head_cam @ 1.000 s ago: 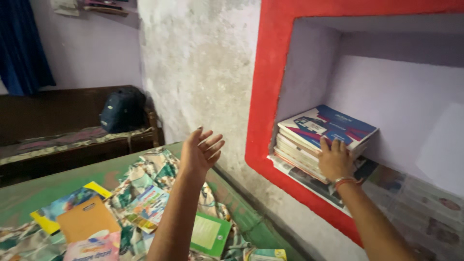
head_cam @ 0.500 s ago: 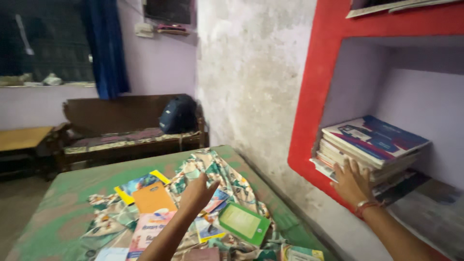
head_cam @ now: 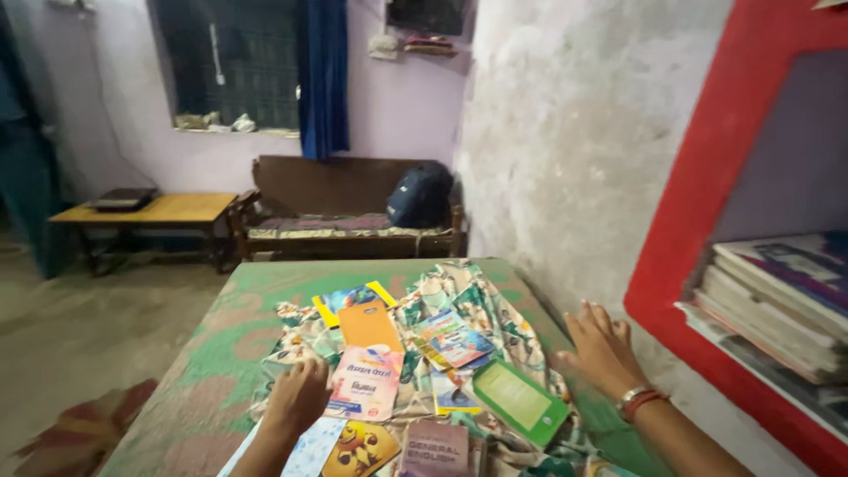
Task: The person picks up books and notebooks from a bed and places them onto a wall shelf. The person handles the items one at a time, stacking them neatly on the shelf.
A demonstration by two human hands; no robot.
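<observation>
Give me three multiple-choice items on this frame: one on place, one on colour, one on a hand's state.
1. Where is the backpack?
A. on the wooden bench
B. on the bed
C. in the wall niche

2. What colour is the niche frame?
A. blue
B. red
C. green

3. What is the left hand doing?
A. gripping a cup
B. raised in the air
C. resting on a pink booklet

Answers:
1 A, it sits on the bench by the wall.
2 B, the frame is painted red.
3 C, its fingers lie on the booklet's edge.
</observation>
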